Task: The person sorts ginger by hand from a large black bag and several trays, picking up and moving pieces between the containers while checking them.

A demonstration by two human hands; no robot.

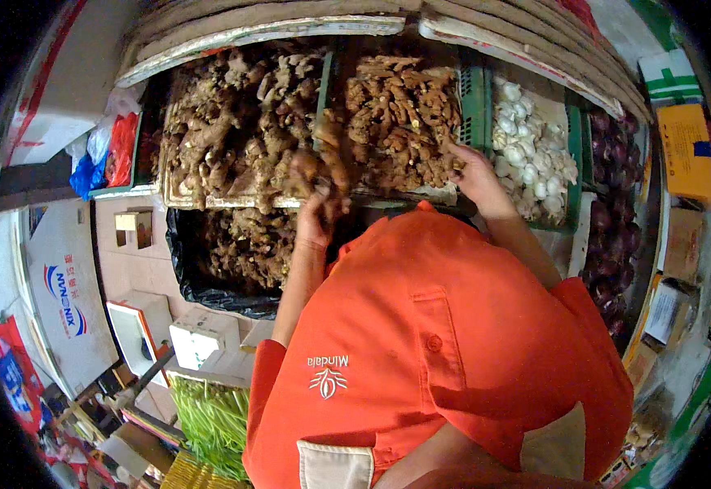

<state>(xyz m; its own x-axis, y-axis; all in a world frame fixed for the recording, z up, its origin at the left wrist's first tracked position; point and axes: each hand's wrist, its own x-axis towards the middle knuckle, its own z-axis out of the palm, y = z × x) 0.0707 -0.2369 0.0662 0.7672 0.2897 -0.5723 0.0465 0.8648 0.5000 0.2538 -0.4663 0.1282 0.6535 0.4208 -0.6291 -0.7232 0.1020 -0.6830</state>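
My left hand (316, 221) is raised over the front edge of a heap of large ginger roots (209, 134), its fingers around a motion-blurred ginger root (334, 156). Beside that heap, smaller reddish-brown rhizomes (401, 116), ginger or turmeric, fill a second compartment. My right hand (478, 177) is at the right edge of these, with a small brown rhizome piece (457, 163) between its fingers and thumb. Below my left hand, a container lined with a black plastic bag (190, 281) holds more ginger (245, 244); my forearm hides part of it.
Garlic bulbs (523, 140) fill a green plastic crate (572, 159) on the right, with red onions (603, 244) beyond. White foam box edges (264, 36) line the back. Plastic bags (122, 147) lie at left; foam boxes (202, 339) and green stalks (209, 422) stand lower left.
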